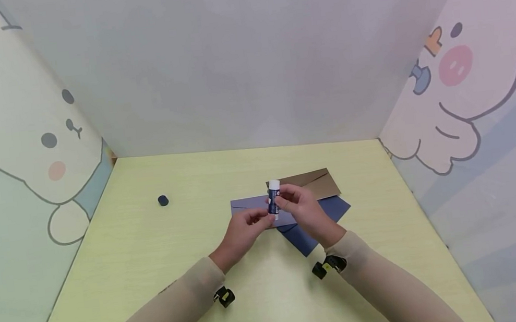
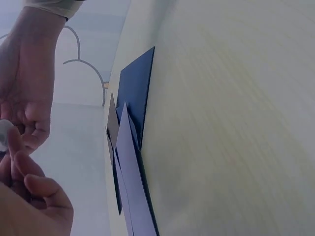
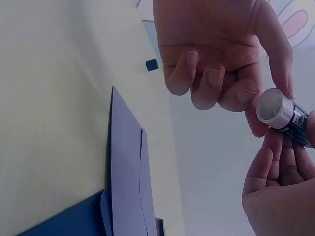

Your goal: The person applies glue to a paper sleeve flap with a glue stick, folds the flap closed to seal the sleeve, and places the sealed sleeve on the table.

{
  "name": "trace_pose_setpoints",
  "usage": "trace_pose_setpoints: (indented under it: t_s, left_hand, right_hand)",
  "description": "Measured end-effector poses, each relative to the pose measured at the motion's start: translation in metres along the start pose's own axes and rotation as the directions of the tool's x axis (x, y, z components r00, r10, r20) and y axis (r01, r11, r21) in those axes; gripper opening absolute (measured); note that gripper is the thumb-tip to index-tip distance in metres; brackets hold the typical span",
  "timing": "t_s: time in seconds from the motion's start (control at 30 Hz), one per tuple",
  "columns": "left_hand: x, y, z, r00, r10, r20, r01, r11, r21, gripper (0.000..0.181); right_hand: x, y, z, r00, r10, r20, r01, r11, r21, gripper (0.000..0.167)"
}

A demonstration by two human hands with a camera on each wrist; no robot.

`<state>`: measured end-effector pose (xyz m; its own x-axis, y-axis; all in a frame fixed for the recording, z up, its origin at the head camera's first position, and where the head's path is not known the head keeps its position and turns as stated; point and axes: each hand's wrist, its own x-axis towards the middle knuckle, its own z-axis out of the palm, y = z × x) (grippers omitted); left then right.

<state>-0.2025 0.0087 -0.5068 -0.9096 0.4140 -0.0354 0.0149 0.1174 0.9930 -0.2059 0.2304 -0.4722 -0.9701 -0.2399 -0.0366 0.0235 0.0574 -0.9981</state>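
A glue stick (image 1: 273, 198) with a dark blue label and white ends is held nearly upright above the envelopes. My right hand (image 1: 308, 211) grips its barrel between thumb and fingers. At its lower end, my left hand (image 1: 243, 234) pinches it with thumb and forefinger, the other fingers loosely bent. The right wrist view shows the hollow white end (image 3: 271, 109) between the left thumb and forefinger. Under the hands lie a lavender envelope (image 1: 246, 204), a dark blue envelope (image 1: 301, 240) and a brown envelope (image 1: 326, 185), overlapping one another.
A small dark cap (image 1: 163, 200) lies by itself on the pale yellow table (image 1: 184, 174), left of the envelopes. A grey wall (image 1: 230, 80) closes the back, and panels with cartoon animals stand at both sides.
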Motion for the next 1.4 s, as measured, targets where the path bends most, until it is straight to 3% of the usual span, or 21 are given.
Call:
trace_pose_setpoints:
  t_s: [0.13, 0.27, 0.37, 0.5, 0.63, 0.83, 1.1, 1.27, 1.4]
  left_hand:
    - [-0.002, 0.002, 0.008, 0.987, 0.095, -0.130, -0.077, 0.988, 0.136, 0.021]
    - [-0.005, 0.005, 0.014, 0.960, 0.175, -0.219, -0.106, 0.950, 0.292, 0.027]
    - [-0.006, 0.007, 0.016, 0.945, 0.214, -0.246, -0.111, 0.921, 0.373, 0.033]
    - [-0.006, 0.008, 0.018, 0.942, 0.229, -0.246, -0.121, 0.914, 0.388, 0.034]
    - [-0.005, 0.008, 0.017, 0.950, 0.214, -0.228, -0.122, 0.926, 0.358, 0.030]
    - [-0.003, 0.007, 0.014, 0.973, 0.141, -0.182, -0.094, 0.965, 0.245, 0.025]
    - [0.002, 0.000, 0.006, 0.996, 0.056, -0.076, -0.045, 0.990, 0.137, 0.023]
    - [0.005, -0.003, 0.000, 1.000, 0.013, 0.018, -0.015, 0.996, 0.093, 0.025]
    - [0.006, -0.003, -0.007, 0.994, -0.010, 0.105, 0.005, 0.999, 0.048, 0.029]
  right_hand:
    - [0.001, 0.003, 0.002, 1.000, -0.003, -0.008, 0.003, 1.000, -0.003, 0.034]
    - [0.001, 0.004, 0.005, 1.000, -0.003, -0.011, 0.003, 1.000, -0.021, 0.033]
    - [0.000, 0.003, 0.007, 1.000, -0.008, -0.013, 0.008, 1.000, -0.029, 0.034]
    - [0.000, 0.002, 0.008, 1.000, -0.013, -0.011, 0.013, 1.000, -0.026, 0.034]
    - [0.000, 0.002, 0.008, 1.000, -0.017, -0.005, 0.016, 1.000, -0.021, 0.035]
    - [0.001, 0.003, 0.007, 1.000, -0.019, 0.001, 0.019, 1.000, -0.017, 0.037]
    - [0.000, 0.004, 0.006, 0.999, -0.037, 0.012, 0.038, 0.999, -0.021, 0.036]
    - [-0.001, 0.003, 0.005, 0.999, -0.038, 0.018, 0.039, 0.999, -0.026, 0.035]
    - [-0.002, 0.002, 0.005, 0.999, -0.027, 0.027, 0.028, 0.999, -0.024, 0.037]
